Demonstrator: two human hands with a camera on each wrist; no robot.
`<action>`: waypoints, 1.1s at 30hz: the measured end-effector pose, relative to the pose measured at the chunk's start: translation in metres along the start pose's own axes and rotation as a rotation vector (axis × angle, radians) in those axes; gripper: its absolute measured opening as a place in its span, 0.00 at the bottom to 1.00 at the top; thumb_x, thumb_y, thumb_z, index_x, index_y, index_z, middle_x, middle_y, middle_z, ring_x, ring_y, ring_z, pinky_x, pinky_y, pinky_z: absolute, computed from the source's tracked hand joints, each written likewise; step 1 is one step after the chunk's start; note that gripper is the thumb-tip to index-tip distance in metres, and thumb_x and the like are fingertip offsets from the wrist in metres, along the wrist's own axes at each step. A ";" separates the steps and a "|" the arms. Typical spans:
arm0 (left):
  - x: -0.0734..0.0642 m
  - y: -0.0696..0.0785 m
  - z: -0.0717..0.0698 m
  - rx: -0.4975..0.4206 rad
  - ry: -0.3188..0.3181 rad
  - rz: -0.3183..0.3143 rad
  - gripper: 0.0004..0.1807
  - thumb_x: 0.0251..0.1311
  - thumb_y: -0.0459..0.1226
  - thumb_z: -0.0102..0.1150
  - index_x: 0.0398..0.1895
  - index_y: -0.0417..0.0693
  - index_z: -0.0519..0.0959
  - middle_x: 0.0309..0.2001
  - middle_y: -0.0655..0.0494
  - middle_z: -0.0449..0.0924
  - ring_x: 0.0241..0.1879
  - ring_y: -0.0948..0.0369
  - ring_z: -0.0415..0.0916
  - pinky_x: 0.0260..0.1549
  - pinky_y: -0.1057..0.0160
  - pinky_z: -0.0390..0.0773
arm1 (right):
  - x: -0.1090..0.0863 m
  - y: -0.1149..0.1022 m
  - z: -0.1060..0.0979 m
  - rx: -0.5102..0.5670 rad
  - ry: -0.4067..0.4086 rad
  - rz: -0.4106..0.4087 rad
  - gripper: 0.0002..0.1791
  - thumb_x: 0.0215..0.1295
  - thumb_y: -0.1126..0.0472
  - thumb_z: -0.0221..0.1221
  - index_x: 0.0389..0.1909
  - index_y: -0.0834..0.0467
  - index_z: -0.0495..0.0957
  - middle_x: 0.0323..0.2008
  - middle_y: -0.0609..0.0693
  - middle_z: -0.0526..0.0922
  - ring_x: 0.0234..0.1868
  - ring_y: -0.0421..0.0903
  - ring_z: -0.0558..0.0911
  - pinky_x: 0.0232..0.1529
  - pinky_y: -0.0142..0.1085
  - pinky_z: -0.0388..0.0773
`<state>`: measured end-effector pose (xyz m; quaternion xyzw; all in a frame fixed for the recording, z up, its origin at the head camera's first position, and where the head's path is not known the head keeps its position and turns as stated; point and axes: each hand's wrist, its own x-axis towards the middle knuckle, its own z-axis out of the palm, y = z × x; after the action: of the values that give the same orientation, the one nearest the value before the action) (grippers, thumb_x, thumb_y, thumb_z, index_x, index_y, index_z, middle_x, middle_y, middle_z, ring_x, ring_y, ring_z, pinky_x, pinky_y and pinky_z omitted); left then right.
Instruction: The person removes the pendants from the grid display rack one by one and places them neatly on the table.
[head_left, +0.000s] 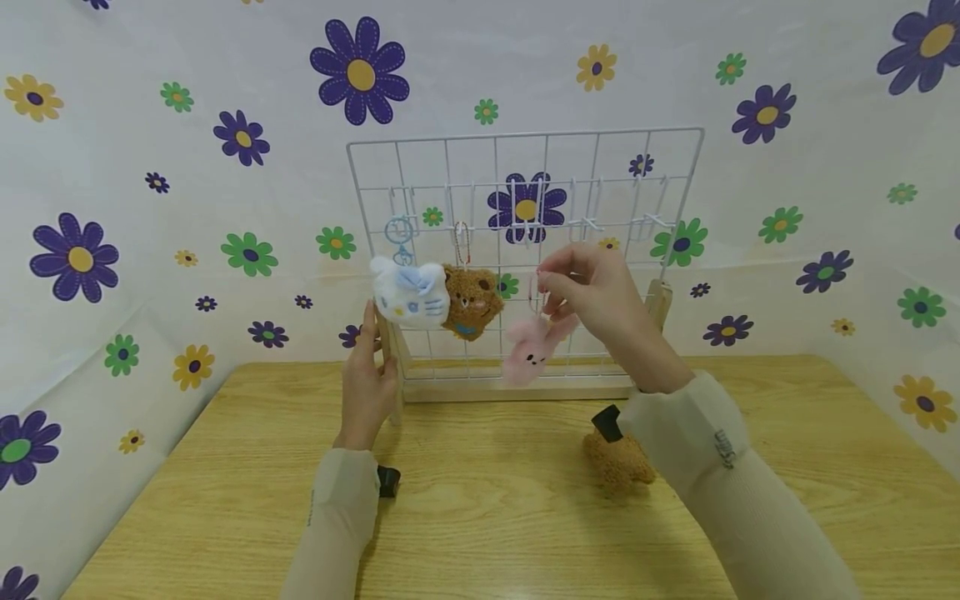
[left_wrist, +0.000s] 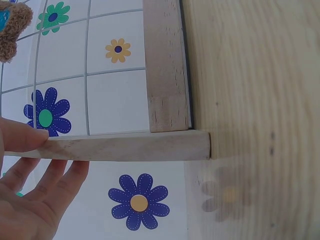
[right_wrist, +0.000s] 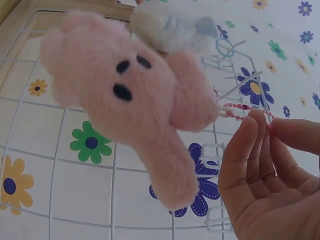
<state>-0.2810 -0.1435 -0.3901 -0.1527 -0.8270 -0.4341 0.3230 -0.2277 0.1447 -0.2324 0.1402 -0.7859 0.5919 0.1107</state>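
My right hand pinches the pink bead chain of a pink plush bunny keychain. The bunny dangles tilted in front of the white wire grid rack, its long ears toward my hand. My left hand grips the rack's left wooden post, thumb on one side and fingers on the other. Beside that hand, a white plush cat keychain with a blue bow hangs from the rack. Right of the cat hangs a brown plush bear keychain on a bead chain.
White hooks stick out of the grid behind and right of the bunny. Another brown plush lies on the wooden table below my right wrist, partly covered by the sleeve. Behind the rack hangs a flower-patterned backdrop.
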 end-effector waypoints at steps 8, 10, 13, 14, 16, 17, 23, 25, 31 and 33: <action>-0.001 -0.001 0.000 -0.008 0.006 0.012 0.48 0.59 0.12 0.52 0.81 0.43 0.51 0.65 0.31 0.70 0.56 0.35 0.77 0.41 0.43 0.87 | -0.005 0.007 -0.003 -0.030 -0.010 -0.017 0.06 0.72 0.71 0.58 0.43 0.73 0.78 0.34 0.59 0.82 0.25 0.43 0.81 0.30 0.32 0.86; -0.001 -0.001 0.000 -0.009 0.007 0.013 0.48 0.59 0.12 0.52 0.81 0.43 0.51 0.65 0.31 0.70 0.56 0.35 0.77 0.41 0.43 0.87 | -0.007 0.009 -0.004 -0.036 -0.011 -0.017 0.06 0.72 0.71 0.58 0.43 0.72 0.79 0.33 0.58 0.82 0.25 0.43 0.81 0.31 0.32 0.86; -0.001 -0.001 0.000 -0.012 0.007 0.014 0.48 0.59 0.12 0.52 0.81 0.44 0.51 0.65 0.31 0.70 0.56 0.35 0.77 0.40 0.43 0.87 | -0.009 0.012 -0.006 -0.041 -0.017 -0.016 0.05 0.72 0.71 0.58 0.42 0.71 0.79 0.31 0.54 0.83 0.26 0.43 0.81 0.31 0.31 0.85; -0.001 -0.001 0.000 -0.014 0.006 0.013 0.48 0.59 0.12 0.52 0.81 0.44 0.51 0.65 0.31 0.70 0.56 0.35 0.77 0.41 0.43 0.87 | -0.010 0.013 -0.006 -0.040 -0.019 -0.016 0.05 0.72 0.71 0.58 0.41 0.71 0.79 0.31 0.53 0.83 0.26 0.43 0.81 0.31 0.31 0.85; -0.002 -0.001 0.000 -0.016 0.005 0.013 0.48 0.59 0.12 0.52 0.81 0.44 0.51 0.65 0.31 0.69 0.56 0.35 0.77 0.41 0.43 0.87 | -0.012 0.015 -0.007 -0.046 -0.020 -0.015 0.05 0.71 0.71 0.58 0.41 0.71 0.79 0.30 0.51 0.83 0.26 0.43 0.81 0.31 0.30 0.84; -0.002 -0.001 0.000 -0.016 0.004 0.013 0.48 0.59 0.12 0.52 0.81 0.43 0.51 0.65 0.31 0.69 0.55 0.35 0.77 0.41 0.43 0.87 | -0.013 0.016 -0.007 -0.052 -0.020 -0.018 0.05 0.71 0.71 0.59 0.41 0.71 0.79 0.30 0.51 0.83 0.26 0.43 0.81 0.31 0.30 0.83; -0.001 -0.001 0.000 -0.016 0.003 0.013 0.47 0.59 0.12 0.52 0.81 0.42 0.51 0.65 0.31 0.69 0.55 0.35 0.77 0.41 0.43 0.87 | -0.017 0.020 -0.008 -0.091 -0.014 -0.006 0.06 0.72 0.70 0.59 0.42 0.71 0.80 0.33 0.55 0.84 0.28 0.45 0.82 0.32 0.29 0.84; -0.001 -0.001 0.000 -0.013 0.004 0.014 0.47 0.59 0.12 0.51 0.81 0.42 0.51 0.65 0.31 0.69 0.55 0.35 0.77 0.41 0.43 0.87 | -0.018 0.022 -0.008 -0.104 -0.012 0.001 0.06 0.72 0.70 0.59 0.42 0.70 0.80 0.33 0.56 0.84 0.28 0.46 0.81 0.32 0.29 0.84; -0.001 0.000 0.000 -0.012 0.003 0.008 0.47 0.59 0.12 0.52 0.81 0.42 0.51 0.65 0.31 0.69 0.55 0.35 0.77 0.41 0.43 0.87 | -0.024 0.026 -0.008 -0.146 -0.018 -0.023 0.05 0.72 0.71 0.58 0.42 0.71 0.80 0.33 0.61 0.83 0.27 0.46 0.80 0.28 0.29 0.83; 0.000 -0.001 0.000 -0.012 0.004 0.007 0.47 0.59 0.12 0.52 0.81 0.42 0.52 0.65 0.31 0.69 0.56 0.35 0.77 0.41 0.43 0.87 | -0.026 0.028 -0.009 -0.159 -0.021 -0.030 0.05 0.72 0.71 0.58 0.42 0.70 0.80 0.33 0.62 0.83 0.27 0.46 0.80 0.28 0.29 0.83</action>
<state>-0.2811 -0.1440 -0.3905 -0.1566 -0.8231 -0.4383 0.3253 -0.2128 0.1624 -0.2638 0.1490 -0.8294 0.5244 0.1218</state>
